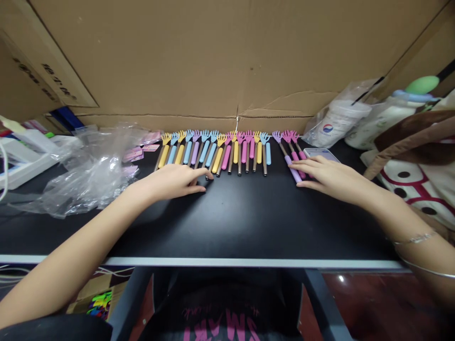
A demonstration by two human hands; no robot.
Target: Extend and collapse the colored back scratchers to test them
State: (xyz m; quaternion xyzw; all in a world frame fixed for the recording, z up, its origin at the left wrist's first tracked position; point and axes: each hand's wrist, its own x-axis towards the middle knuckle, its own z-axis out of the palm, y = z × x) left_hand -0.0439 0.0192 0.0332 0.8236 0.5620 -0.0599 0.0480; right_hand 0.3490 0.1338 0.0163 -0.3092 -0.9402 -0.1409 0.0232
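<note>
A row of hand-shaped back scratchers (235, 154) in yellow, blue, purple and pink lies side by side on the black table, claws toward the cardboard. My left hand (177, 181) reaches the lower ends of the handles on the left part of the row, its index finger at a handle end and its thumb apart. To the right, apart from the row, lie a purple back scratcher (293, 169) and two pink back scratchers (295, 152). Over their handles rests my right hand (322, 175), fingers stretched out and thumb apart, partly hiding them.
Crumpled clear plastic bags (103, 166) and pink labels (134, 154) lie at left, beside a white rack (31, 166). A phone (322, 154), a lidded cup (337, 123), a bottle (398, 118) and a plush bag (408, 175) are at right. Behind stands a cardboard wall (199, 61).
</note>
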